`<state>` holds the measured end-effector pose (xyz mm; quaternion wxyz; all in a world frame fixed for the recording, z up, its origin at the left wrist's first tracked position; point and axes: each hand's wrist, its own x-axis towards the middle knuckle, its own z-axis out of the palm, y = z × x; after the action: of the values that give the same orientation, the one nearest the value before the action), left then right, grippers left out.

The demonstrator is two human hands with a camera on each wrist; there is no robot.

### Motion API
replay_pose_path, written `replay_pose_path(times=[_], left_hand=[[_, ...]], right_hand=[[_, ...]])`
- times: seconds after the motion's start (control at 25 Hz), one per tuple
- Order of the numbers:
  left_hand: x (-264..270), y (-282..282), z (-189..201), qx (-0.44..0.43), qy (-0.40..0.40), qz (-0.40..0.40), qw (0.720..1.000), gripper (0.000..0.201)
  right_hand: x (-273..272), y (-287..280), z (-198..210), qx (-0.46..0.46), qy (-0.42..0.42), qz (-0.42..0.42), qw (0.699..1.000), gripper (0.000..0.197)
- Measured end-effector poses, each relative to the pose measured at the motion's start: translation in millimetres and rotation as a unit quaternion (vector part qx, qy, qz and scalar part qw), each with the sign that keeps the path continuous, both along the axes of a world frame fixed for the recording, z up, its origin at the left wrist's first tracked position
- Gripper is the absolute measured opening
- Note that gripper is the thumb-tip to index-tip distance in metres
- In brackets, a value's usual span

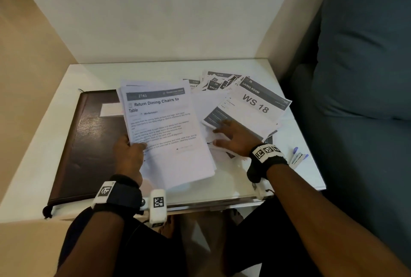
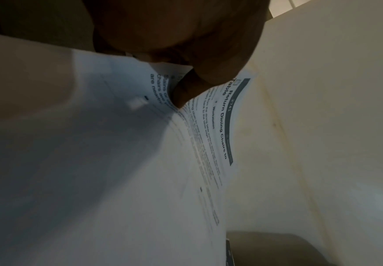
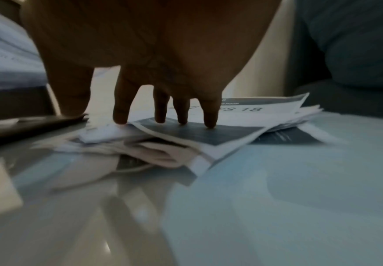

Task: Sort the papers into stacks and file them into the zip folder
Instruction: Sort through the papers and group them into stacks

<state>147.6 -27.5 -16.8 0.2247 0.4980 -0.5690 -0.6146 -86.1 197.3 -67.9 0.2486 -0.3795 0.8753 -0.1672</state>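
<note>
Two hands work over a white table, each at its own heap. Furthest left, the dark zip folder lies flat and closed at the table's left edge, its right part hidden under paper. The left hand pinches a thick stack of sheets at the lower left edge, thumb pressed on the top page (headed "Return Dining Chairs to Table"), the fingers beneath out of sight. That stack is raised and overlaps the folder's right side; its near corner reaches toward the table's front edge.

Right of it, the right hand rests spread and uncurled, fingertips pressing down on the "WS 18" sheet, gripping nothing. This sheet tops a loose, fanned pile; the sheets below show only corners. Behind it, more papers lie scattered, their labels cut off by overlap. Bare tabletop stays open along the front right, where a blue-and-white object, too small to identify, lies near the right edge beside the teal sofa.
</note>
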Motion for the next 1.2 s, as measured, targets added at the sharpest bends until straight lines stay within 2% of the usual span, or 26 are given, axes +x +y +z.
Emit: replay_pose_path(times=[0.04, 0.08, 0.16, 0.2, 0.24, 0.28, 0.44, 0.48, 0.6, 0.68, 0.8, 0.92, 0.96, 1.04, 1.08, 1.2], left_hand=[[-0.1, 1.5, -1.3, 0.008, 0.005, -0.001, 1.000, 0.035], [1.7, 1.0, -1.9, 0.014, 0.012, 0.002, 1.000, 0.037], [6.2, -2.4, -6.6, 0.020, 0.012, 0.011, 1.000, 0.036], [8.3, -4.5, -9.0, 0.022, 0.009, 0.013, 1.000, 0.035], [9.3, -6.3, -10.9, 0.023, 0.010, 0.014, 1.000, 0.035], [9.6, -8.2, -11.4, 0.022, 0.010, 0.020, 1.000, 0.035], [5.3, -10.1, -10.1, 0.013, 0.018, 0.021, 1.000, 0.034], [5.7, -10.4, -10.4, 0.012, 0.019, 0.021, 1.000, 0.035], [6.6, -10.9, -7.0, 0.016, 0.021, 0.024, 0.999, 0.037], [5.9, -9.6, -1.4, 0.014, 0.027, 0.021, 0.999, 0.038], [5.0, -8.2, 7.8, 0.007, 0.036, 0.015, 0.999, 0.037], [8.7, -12.1, 15.4, -0.002, 0.033, 0.009, 0.999, 0.035], [11.5, -15.1, 15.8, -0.005, 0.029, 0.008, 1.000, 0.034], [15.7, -20.8, 16.9, -0.004, 0.032, 0.012, 0.999, 0.032], [17.0, -23.1, 16.8, -0.005, 0.032, 0.014, 0.999, 0.031], [18.5, -24.3, 12.8, -0.005, 0.034, 0.005, 0.999, 0.033]], right_hand=[[-6.9, 2.7, 1.9, -0.045, 0.018, -0.088, 0.995, 0.056], [-13.7, 6.2, 5.8, -0.082, 0.047, -0.198, 0.976, 0.054], [-26.3, 16.2, 16.2, -0.107, 0.045, -0.410, 0.905, 0.056], [-30.5, 20.9, 18.2, -0.092, 0.024, -0.472, 0.877, 0.060], [-32.5, 24.9, 19.8, -0.067, 0.011, -0.499, 0.864, 0.063], [-33.9, 26.6, 18.9, -0.052, 0.005, -0.502, 0.863, 0.065], [-35.0, 26.1, 5.7, -0.008, 0.022, -0.411, 0.911, 0.087], [-34.4, 25.8, 4.9, -0.016, 0.031, -0.405, 0.914, 0.091], [-31.2, 20.2, 10.0, -0.120, 0.019, -0.411, 0.903, 0.094], [-12.7, 6.9, 16.2, -0.148, 0.035, -0.348, 0.925, 0.082], [28.3, -24.6, 12.9, -0.157, 0.082, -0.128, 0.976, 0.044], [68.6, -45.7, 4.6, -0.176, 0.077, 0.011, 0.981, 0.020], [80.6, -47.4, 2.9, -0.180, 0.039, 0.028, 0.983, 0.023], [102.3, -45.1, 0.7, -0.189, -0.047, 0.033, 0.980, 0.049], [112.2, -44.3, -2.5, -0.187, -0.052, 0.036, 0.980, 0.054], [131.3, -42.4, -4.0, -0.131, -0.010, 0.073, 0.989, 0.030]])
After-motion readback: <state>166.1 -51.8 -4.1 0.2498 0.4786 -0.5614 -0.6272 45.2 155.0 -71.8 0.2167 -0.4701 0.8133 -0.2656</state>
